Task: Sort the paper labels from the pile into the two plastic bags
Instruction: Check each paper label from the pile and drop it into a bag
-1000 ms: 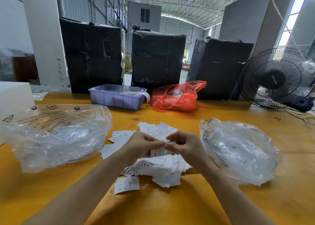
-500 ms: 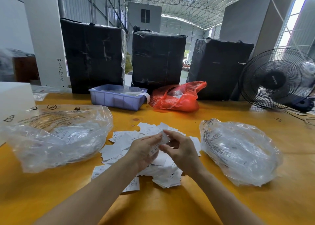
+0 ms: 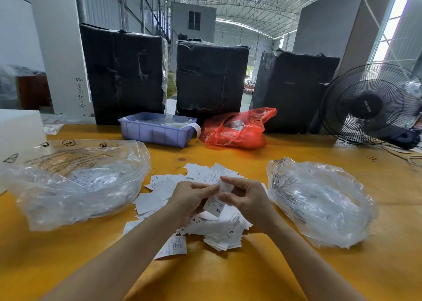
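1. The held label (image 3: 215,206) is a small white paper slip with fine black print and "XS" at its lower end; it hangs tilted between both hands, just above the pile.
2. The left hand (image 3: 190,198) has its fingers curled, with thumb and fingertips pinching the slip's upper left edge.
3. The right hand (image 3: 247,197) pinches the same slip from the right, thumb and forefinger closed on its top, where the paper curls over.
4. The pile of labels (image 3: 214,229) lies on the yellow worktop (image 3: 228,275) between the two clear bags: loose white slips overlapping at all angles, some printed side up showing "M", "XS" and "S". One slip (image 3: 172,247) lies apart at the near edge of the pile.
5. The left plastic bag (image 3: 75,182) is clear with black print and warning symbols, its mouth gaping; white printed paper shows dimly through its wall.
6. The right plastic bag (image 3: 319,200) is clear and crumpled, with print along its left side; what it holds cannot be made out.
7. At the back of the worktop, a blue plastic bin (image 3: 155,133) holds clear wrapping and a white paper strip that curls over its right rim.
8. Just right of the bin lies a red plastic bag (image 3: 237,129), with something pale showing through its top.
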`<state>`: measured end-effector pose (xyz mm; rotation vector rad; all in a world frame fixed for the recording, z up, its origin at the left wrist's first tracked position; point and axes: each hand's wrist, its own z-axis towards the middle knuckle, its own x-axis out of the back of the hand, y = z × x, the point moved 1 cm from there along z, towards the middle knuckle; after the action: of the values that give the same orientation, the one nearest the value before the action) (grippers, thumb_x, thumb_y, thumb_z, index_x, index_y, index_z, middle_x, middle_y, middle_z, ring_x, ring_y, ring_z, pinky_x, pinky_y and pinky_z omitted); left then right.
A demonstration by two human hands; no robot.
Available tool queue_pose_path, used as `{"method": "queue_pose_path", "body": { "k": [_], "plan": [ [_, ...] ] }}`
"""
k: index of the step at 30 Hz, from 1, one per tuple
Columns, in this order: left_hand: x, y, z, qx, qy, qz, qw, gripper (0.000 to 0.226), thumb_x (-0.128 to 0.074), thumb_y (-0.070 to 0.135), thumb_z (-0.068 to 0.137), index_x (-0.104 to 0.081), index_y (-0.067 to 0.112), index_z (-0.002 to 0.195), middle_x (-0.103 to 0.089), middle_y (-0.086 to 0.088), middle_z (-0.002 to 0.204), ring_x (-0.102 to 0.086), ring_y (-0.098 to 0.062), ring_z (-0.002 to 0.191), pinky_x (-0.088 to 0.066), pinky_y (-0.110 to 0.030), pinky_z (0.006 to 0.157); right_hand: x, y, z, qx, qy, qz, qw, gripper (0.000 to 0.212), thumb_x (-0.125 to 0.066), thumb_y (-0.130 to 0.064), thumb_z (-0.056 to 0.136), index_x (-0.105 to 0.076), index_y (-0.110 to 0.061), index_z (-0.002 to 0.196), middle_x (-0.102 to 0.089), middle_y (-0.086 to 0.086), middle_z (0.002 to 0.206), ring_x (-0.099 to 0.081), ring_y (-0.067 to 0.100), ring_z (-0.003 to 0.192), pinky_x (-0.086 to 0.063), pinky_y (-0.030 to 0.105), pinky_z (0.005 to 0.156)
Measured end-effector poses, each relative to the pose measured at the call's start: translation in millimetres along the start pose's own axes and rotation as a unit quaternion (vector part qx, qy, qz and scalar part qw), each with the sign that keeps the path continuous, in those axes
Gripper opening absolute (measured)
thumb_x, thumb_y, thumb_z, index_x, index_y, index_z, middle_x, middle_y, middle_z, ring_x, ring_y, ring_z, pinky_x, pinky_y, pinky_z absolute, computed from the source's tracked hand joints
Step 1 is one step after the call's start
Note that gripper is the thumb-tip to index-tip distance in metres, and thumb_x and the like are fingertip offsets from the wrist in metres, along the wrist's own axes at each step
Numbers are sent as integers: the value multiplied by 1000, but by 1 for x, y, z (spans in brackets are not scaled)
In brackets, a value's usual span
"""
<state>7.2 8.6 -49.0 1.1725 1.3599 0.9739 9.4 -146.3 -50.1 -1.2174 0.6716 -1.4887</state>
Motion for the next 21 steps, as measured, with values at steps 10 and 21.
{"method": "queue_pose_path", "body": {
  "k": [10,21],
  "plan": [
    [2,4,-1,-12,-16,47,999,6,-76,8,73,-73,5,77,-73,-10,74,-71,-18,63,-53,-24,51,2,-2,0,19,35,44,998,21,-72,-1,79,-71,-3,100,-73,3,83,-69,18,71,-57,25,65],
    [7,11,-3,41,-56,121,990,22,-77,22,76,-71,2,82,-68,-4,62,-63,-12,50,-53,-21,51,6,-5,-1,12,111,98,989,15,-69,4,81,-72,-11,80,-70,8,64,-63,17,56,-58,26,59]
  ]
}}
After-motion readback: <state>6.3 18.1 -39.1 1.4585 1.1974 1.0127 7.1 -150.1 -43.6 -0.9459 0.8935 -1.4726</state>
